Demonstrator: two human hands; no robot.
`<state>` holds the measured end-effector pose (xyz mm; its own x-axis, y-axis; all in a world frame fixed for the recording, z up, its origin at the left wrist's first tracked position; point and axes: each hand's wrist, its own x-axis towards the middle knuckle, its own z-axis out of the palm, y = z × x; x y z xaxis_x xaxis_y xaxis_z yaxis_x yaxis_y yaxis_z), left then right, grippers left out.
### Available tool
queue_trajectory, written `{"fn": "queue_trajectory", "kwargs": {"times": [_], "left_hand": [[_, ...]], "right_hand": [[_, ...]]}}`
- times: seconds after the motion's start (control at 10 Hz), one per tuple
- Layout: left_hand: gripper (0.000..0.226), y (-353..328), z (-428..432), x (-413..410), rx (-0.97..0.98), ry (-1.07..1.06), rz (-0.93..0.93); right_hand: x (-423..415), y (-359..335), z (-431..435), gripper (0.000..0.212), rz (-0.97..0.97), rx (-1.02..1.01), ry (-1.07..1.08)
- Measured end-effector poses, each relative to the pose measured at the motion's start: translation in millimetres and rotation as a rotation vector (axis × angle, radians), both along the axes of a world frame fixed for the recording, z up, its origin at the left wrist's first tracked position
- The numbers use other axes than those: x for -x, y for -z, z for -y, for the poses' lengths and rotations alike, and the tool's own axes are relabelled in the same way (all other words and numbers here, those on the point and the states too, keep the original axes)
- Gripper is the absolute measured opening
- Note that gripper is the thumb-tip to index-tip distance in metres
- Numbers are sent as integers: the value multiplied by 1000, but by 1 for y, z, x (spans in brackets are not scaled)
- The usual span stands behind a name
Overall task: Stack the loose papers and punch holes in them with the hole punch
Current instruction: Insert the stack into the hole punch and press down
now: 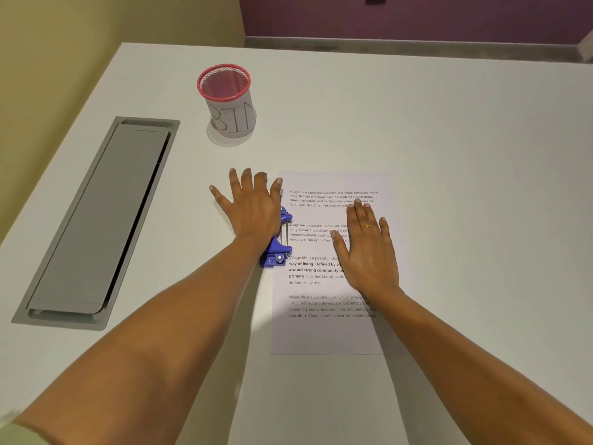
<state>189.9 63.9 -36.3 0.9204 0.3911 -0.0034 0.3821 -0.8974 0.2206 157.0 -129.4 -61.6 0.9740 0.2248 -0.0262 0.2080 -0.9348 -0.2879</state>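
Note:
A stack of printed papers lies flat on the white table, a little right of centre. A blue hole punch sits over the middle of the stack's left edge. My left hand rests palm down on top of the punch with fingers spread, covering most of it. My right hand lies flat on the papers to the right of the punch, fingers apart, a ring on one finger. How many sheets are in the stack cannot be made out.
A red mesh cup with a paper label reading BIN stands behind the hands, to the left. A long grey cable hatch is set into the table at the left. The table's far edge meets a purple wall.

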Motion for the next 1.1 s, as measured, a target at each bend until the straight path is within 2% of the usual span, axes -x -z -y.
{"fn": "queue_trajectory", "kwargs": {"times": [0.3,0.7,0.9,1.1], "left_hand": [[47,-5,4,-3,-7,48,-8],[36,-18,7,-1,50,31,91],[30,-30,0,8,362,-57,85],[39,-37,-10,32,634,-176,-16]], "right_hand": [[1,0,0,62,-4,2,0],[1,-2,0,62,-5,8,0],[2,-2,1,62,-1,12,-1],[1,-2,0,61,-2,1,3]]}}
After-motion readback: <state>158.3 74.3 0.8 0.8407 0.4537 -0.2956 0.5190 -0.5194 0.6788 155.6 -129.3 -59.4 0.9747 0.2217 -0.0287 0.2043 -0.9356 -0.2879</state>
